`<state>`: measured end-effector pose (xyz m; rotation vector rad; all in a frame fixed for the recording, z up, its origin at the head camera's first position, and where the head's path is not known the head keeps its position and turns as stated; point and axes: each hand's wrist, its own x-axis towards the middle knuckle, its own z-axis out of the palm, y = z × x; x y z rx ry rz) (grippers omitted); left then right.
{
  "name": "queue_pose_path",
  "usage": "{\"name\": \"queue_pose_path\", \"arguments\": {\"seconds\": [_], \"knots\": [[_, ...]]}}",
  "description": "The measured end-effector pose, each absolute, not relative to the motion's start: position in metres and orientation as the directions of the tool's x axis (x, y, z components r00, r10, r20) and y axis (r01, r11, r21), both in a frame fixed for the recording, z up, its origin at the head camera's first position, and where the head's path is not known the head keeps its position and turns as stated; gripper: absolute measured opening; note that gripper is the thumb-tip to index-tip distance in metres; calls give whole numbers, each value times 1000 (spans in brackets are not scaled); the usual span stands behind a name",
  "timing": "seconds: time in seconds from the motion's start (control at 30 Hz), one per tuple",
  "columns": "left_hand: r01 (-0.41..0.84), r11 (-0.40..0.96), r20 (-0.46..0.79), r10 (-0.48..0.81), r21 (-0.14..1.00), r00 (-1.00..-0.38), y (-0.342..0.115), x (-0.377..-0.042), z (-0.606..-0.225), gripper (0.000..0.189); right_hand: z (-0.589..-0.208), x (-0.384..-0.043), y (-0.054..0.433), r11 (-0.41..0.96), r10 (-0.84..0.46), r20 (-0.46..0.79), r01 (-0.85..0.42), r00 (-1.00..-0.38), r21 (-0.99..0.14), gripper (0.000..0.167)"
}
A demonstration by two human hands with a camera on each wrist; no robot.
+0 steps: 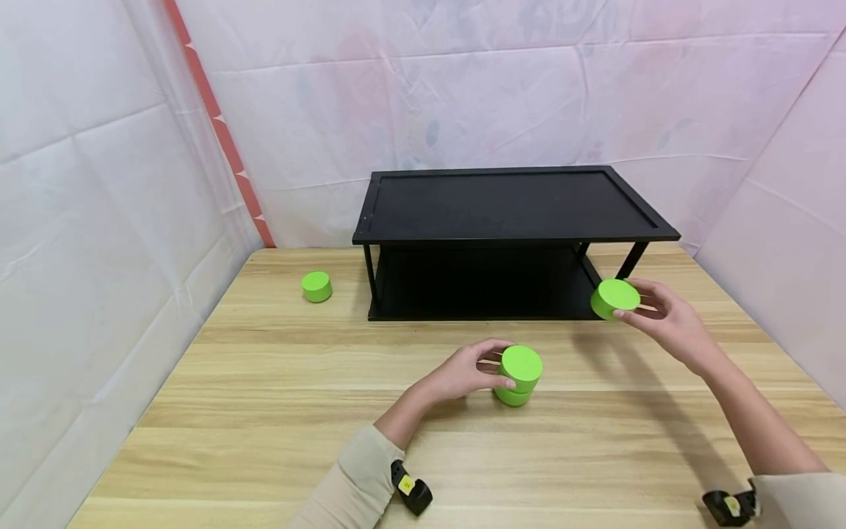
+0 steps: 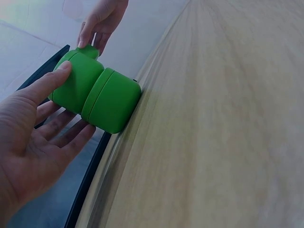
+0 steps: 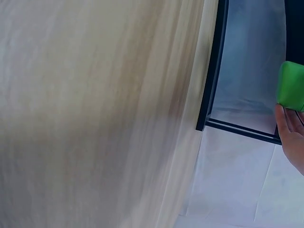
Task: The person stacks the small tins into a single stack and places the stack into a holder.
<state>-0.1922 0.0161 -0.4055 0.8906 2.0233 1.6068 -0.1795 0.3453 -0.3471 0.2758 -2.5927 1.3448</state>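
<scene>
Two small green round boxes, each with a lid seam, stand one above the other on the wooden table. My left hand [image 1: 465, 371] holds the upper box [image 1: 521, 366] between thumb and fingers, and the lower box [image 1: 512, 397] sits right under it. In the left wrist view the thumb lies on the side of the upper box [image 2: 83, 83], slightly offset from the lower box [image 2: 114, 100]. Raised by the shelf's front right corner, my right hand [image 1: 670, 323] grips another green round box [image 1: 615, 298]. That box [image 3: 291, 85] is partly cut off in the right wrist view.
A black two-tier shelf [image 1: 515, 206] stands at the back of the table [image 1: 297, 441], its lower tier [image 1: 482, 286] shaded. Left of it sits another green round box [image 1: 317, 286]. White cloth walls [image 1: 463, 103] border the table.
</scene>
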Motion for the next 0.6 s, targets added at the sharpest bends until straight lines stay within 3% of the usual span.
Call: {"name": "queue_pose_path", "arguments": {"seconds": [0.6], "knots": [[225,111,84,701,968,-709,15,-192,-405,54,-341,-172,329,556,-121,261,-283,-958,-781,54]]}}
